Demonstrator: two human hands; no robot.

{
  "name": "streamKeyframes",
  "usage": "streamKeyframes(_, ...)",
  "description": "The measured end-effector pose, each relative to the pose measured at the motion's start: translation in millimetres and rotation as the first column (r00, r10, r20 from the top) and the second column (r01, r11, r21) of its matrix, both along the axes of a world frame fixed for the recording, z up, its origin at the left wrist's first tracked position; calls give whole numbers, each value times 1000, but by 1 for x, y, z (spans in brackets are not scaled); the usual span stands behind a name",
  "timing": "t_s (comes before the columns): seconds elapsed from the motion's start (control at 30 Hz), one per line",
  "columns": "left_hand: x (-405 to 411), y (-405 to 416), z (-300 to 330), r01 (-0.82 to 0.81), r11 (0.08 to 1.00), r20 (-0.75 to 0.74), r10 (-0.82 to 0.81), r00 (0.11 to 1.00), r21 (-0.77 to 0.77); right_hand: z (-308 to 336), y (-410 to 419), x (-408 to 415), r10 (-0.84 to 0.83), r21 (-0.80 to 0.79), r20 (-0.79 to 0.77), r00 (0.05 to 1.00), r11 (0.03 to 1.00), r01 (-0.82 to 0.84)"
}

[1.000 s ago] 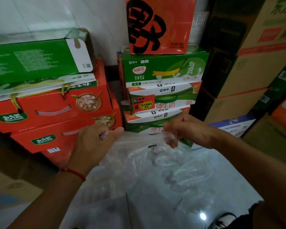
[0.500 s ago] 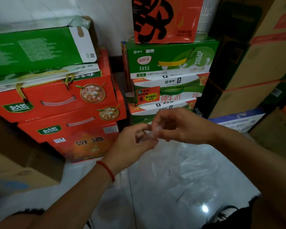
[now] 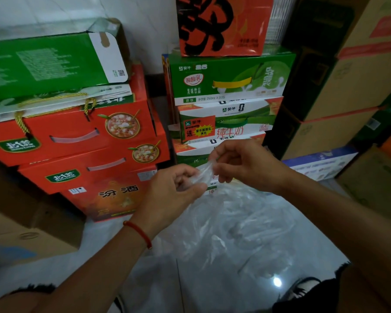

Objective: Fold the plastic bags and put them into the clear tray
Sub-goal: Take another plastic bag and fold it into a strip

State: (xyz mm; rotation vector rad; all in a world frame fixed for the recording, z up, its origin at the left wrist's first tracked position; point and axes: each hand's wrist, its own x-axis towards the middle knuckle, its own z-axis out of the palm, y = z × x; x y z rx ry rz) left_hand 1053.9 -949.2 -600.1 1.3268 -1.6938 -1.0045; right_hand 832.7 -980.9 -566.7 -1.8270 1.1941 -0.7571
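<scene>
Before stacked boxes (image 3: 77, 141), both hands, left hand (image 3: 174, 190) and right hand (image 3: 242, 168), pinch the hanging plastic bag (image 3: 235, 227).

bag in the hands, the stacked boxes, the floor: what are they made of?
Bag: thin clear plastic film, crinkled, with glints; the floor shows through it. Boxes: printed cardboard by the look, slightly glossy, with folded flaps. Floor: pale polished tile, probably; a seam line and a mirrored lamp spot.
</scene>
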Motion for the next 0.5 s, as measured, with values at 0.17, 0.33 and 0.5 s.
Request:
streamKeyframes(0.17,9,-3,1,45,999,209,-39,977,-24,1,-4,-4,46,-70,-105,993,996,-54)
streamKeyframes(0.33,3,-3,3,157,985,169,-168,971,78,3,3,5,131,-93,-163,978,985,-147)
streamKeyframes(0.5,6,-8,14,-182,980,-142,191,971,76,4,3,8,9,-109,-126,992,994,-23)
